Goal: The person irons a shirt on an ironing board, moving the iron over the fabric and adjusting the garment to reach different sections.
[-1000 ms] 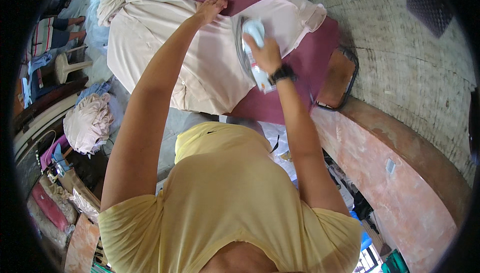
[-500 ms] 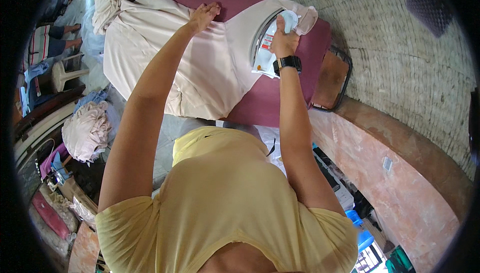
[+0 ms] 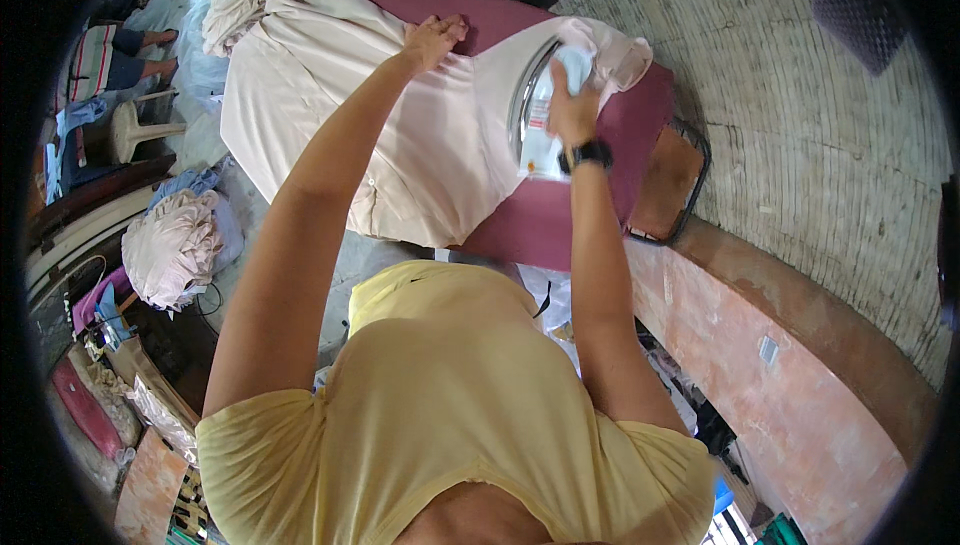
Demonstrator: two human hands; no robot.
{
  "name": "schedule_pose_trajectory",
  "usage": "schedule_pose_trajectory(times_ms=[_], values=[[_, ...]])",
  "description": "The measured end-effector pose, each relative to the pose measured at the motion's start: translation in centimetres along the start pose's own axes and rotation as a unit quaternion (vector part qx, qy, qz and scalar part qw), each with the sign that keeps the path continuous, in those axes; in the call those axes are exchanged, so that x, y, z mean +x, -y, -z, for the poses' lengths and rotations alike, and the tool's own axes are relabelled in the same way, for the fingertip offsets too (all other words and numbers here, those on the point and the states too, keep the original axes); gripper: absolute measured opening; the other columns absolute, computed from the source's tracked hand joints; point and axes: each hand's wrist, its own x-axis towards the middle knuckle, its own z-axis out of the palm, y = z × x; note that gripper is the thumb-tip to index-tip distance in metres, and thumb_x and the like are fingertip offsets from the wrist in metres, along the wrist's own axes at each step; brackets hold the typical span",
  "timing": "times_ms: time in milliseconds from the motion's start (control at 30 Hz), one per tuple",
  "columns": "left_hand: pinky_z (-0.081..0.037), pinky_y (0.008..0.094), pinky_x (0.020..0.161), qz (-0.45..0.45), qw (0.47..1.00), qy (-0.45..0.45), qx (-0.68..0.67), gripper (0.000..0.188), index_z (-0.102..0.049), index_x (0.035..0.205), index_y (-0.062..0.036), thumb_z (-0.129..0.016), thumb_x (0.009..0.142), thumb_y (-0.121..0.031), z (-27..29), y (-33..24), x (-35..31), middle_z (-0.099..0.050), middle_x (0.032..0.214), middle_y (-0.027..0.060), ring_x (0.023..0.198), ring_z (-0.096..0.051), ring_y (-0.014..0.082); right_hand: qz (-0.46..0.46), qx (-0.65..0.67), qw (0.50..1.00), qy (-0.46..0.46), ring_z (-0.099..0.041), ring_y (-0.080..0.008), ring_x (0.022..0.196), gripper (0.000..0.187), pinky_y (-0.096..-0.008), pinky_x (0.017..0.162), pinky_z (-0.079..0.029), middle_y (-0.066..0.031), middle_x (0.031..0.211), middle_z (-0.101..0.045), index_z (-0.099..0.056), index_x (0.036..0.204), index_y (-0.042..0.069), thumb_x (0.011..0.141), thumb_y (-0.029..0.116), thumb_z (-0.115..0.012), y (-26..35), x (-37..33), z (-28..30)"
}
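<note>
A cream long-sleeved garment (image 3: 310, 95), apparently a shirt with buttons down its front, lies spread over a maroon-covered ironing board (image 3: 505, 230). My right hand (image 3: 572, 113), with a dark watch at the wrist, is closed around the handle of a white and silver iron (image 3: 537, 145). Under the iron is the sleeve (image 3: 490, 75), its cuff end reaching to the right near the board's end. My left hand (image 3: 435, 42) rests on the cloth by the far edge, fingers stretched out and pressing it down. The iron is slightly smeared by motion.
A bundled pile of cream cloth (image 3: 172, 250) stands at the left, near a beige plastic chair (image 3: 130, 132). More crumpled cloth (image 3: 235, 5) hangs by the board's far left end. A pink stone-like ledge (image 3: 740, 345) runs along the right. Another person's legs (image 3: 150, 67) show far left.
The board, garment and both arms sit a little further right and lower in the picture. Still in my right hand, the iron stays on the sleeve. My left hand keeps its place on the cloth.
</note>
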Motion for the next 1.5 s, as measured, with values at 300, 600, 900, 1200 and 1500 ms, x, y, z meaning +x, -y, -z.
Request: schedule_pose_trajectory(times_ms=[300,600,900,1200,1500], values=[[-0.042,0.0561,0.086,0.014,0.998,-0.009,0.052,0.048,-0.048,0.133,-0.0284,-0.058,0.087,-0.021,-1.0,0.2,-0.8,-0.040,0.144,-0.0069,0.115,-0.049,0.0262,-0.110,-0.014,0.987,0.112,-0.053,-0.0205,0.037,0.069,-0.0334,0.039,-0.045,-0.0093,0.050,-0.055,-0.061,0.066,-0.002,0.080,0.065,-0.061,7.4,2.9,-0.7],[-0.043,0.0553,0.087,-0.005,0.999,-0.008,0.037,0.054,-0.046,0.136,-0.0285,-0.061,0.085,-0.020,-0.5,-0.3,-0.5,-0.037,0.146,-0.0070,0.118,-0.049,0.0258,-0.014,-0.090,0.981,0.174,-0.066,-0.0417,0.078,0.076,-0.0460,0.069,-0.051,-0.0305,0.073,-0.064,-0.066,0.079,-0.010,0.084,0.064,-0.055,4.7,0.9,-2.7],[-0.039,0.0527,0.099,-0.038,0.999,-0.003,-0.010,0.029,-0.055,0.120,-0.0199,-0.047,0.092,-0.022,-2.0,2.7,0.5,-0.040,0.146,-0.0028,0.124,-0.045,0.0298,0.122,-0.105,0.970,0.183,-0.066,-0.0407,0.074,0.061,-0.0472,0.066,-0.051,-0.0254,0.076,-0.065,-0.067,0.089,-0.003,0.087,0.057,-0.056,1.7,-4.5,-1.0],[-0.034,0.0418,0.099,-0.016,0.985,0.022,-0.169,0.031,-0.054,0.117,-0.0159,-0.044,0.095,-0.034,1.7,0.0,-0.3,-0.054,0.115,0.0068,0.110,-0.049,0.0251,-0.120,-0.094,0.987,0.059,-0.047,-0.0121,0.038,0.055,-0.0300,0.037,-0.038,-0.0028,0.052,-0.055,-0.062,0.070,0.005,0.081,0.059,-0.066,-10.0,-10.9,19.8],[-0.033,0.0532,0.096,0.002,0.989,0.149,0.023,0.041,-0.055,0.118,-0.0218,-0.069,0.081,-0.032,8.4,-2.9,-2.5,-0.061,0.119,-0.0014,0.122,-0.049,0.0199,-0.228,0.012,0.972,-0.063,-0.049,-0.0156,0.038,0.060,-0.0320,0.036,-0.041,-0.0042,0.050,-0.049,-0.055,0.059,0.003,0.065,0.057,-0.080,-13.8,0.8,26.1]])
